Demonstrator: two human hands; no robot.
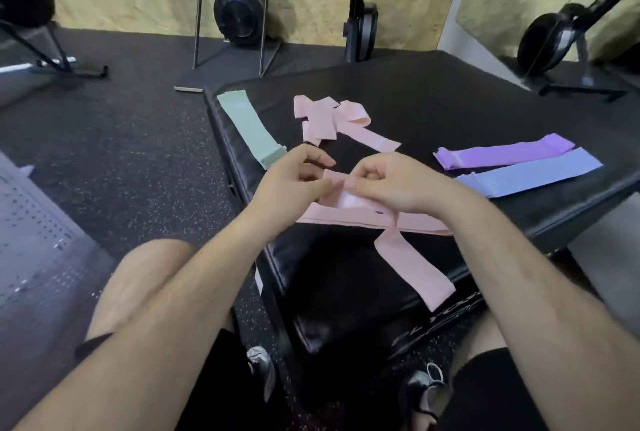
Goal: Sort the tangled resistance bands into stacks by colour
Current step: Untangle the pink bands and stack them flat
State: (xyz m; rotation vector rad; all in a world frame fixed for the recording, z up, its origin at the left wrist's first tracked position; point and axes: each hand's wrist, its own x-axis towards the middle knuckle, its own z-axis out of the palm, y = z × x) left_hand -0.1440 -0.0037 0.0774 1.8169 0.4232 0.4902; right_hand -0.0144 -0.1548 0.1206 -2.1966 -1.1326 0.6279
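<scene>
Two hands nearest, both on one knot of pale pink flat elastic bands [346,217] at the near part of the black padded worktop [450,101]: left hand [294,184] and right hand [394,184] meeting at a fold, fingers of each curled, pinching pink fabric between thumb and fingertips. Step in hand, by the look of it: teasing one pink loop out of the knot. Next, probably: drawing the loose tail [415,271], draped over the front edge, back through the crossing without tightening it, then laying it flat. Soft, limp, wide strips, twisted below the right wrist. Farther back, a second pink tangle [332,119], unsorted. At the left edge, a sage green stack [249,129]; at the right, a purple band [502,155] and a light blue band [530,174], flat, just beside each other.
</scene>
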